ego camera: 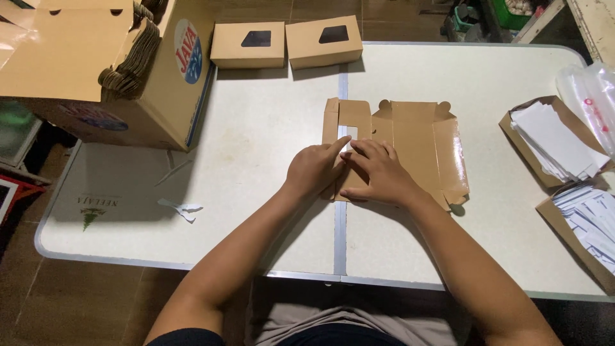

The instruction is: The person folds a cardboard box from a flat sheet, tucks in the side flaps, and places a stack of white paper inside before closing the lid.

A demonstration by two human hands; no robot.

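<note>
A flat, unfolded brown cardboard box blank [416, 138] with a window cut-out lies on the white folding table [256, 128], glossy inner side up. My left hand [314, 170] rests on its left panel, index finger stretched toward a small white piece [351, 134] at the window. My right hand [381, 173] lies flat beside it, fingers spread, pressing the same panel down. Neither hand grips anything.
Two assembled brown window boxes [248, 43] [323, 40] stand at the table's far edge. A large open carton [122, 70] of flat blanks sits far left. Boxes of white paper sheets [554, 138] [592, 221] and a plastic bag [592, 106] lie right. White scraps [181, 208] lie left.
</note>
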